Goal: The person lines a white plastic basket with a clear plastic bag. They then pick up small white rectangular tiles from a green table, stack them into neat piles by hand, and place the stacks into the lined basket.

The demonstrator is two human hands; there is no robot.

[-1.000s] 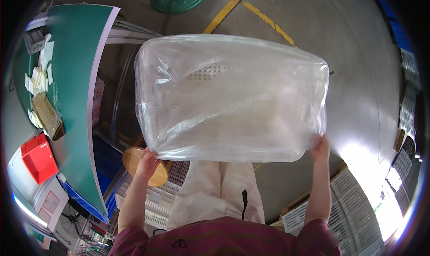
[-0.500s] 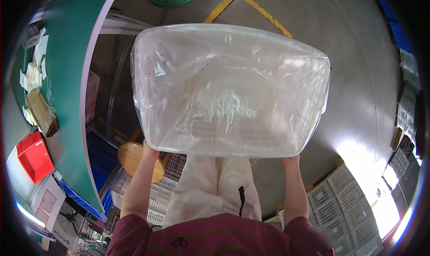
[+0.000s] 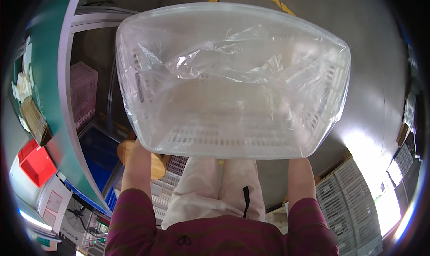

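the grey floor (image 3: pixel 371 81) spreads in front of you and off to your right, with a yellow line (image 3: pixel 275 0) at the far edge. along your left runs a table with a green top (image 3: pixel 49 54). the white crate (image 3: pixel 230 139) is right in front of your body, above your thighs, its mouth turned up toward you. a clear plastic film (image 3: pixel 192 61) drapes over its rim and sags inward, creased and shiny. your left forearm (image 3: pixel 136 168) and right forearm (image 3: pixel 301 177) reach up to its near edge, one near each corner. your left hand and right hand are hidden by the crate, so i cannot tell how your fingers close on it.

stacked pale crates (image 3: pixel 349 202) stand at your lower right. a pinkish crate (image 3: pixel 83 94) sits by the table's near edge, lower down. a round wooden stool top (image 3: pixel 154 168) shows partly behind your left forearm. on the table side are a red bin (image 3: pixel 38 164), a brown cardboard piece (image 3: pixel 33 117) and some white scraps (image 3: pixel 22 86). a black strap (image 3: pixel 246 202) hangs on your pale trousers (image 3: pixel 210 193).
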